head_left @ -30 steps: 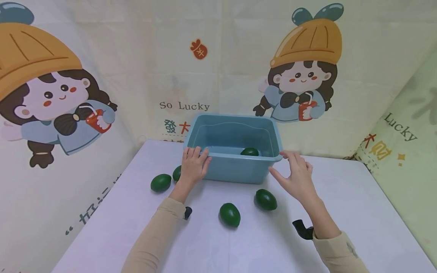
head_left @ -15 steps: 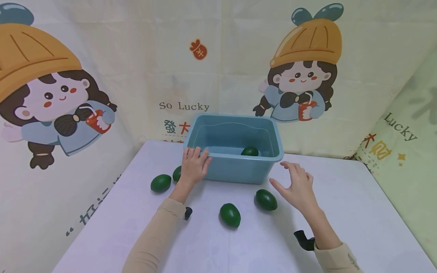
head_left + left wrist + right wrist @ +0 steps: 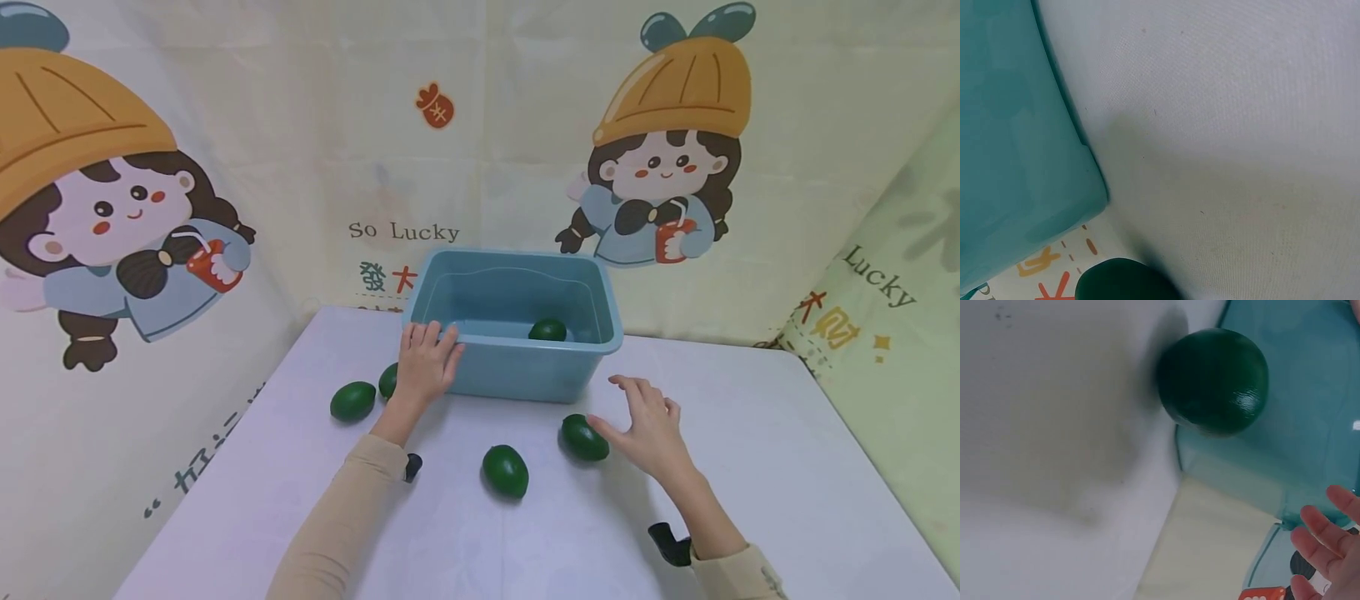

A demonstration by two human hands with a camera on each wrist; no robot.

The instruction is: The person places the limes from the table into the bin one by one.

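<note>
Right hand [image 3: 651, 421] has dropped from the tub [image 3: 517, 375] rim to the nearest avocado [image 3: 584, 437] on the desk [image 3: 750, 467], fingers spread, gripping nothing. Left hand [image 3: 425, 364] stays flat against the tub's corner.

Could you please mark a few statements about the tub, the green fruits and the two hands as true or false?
1. The left hand rests on the blue tub's rim. True.
2. The tub is empty. False: one green fruit lies inside.
3. The right hand grips the tub. False: it is spread open beside a green fruit on the table.
4. Four green fruits lie on the white table outside the tub. True.
</note>
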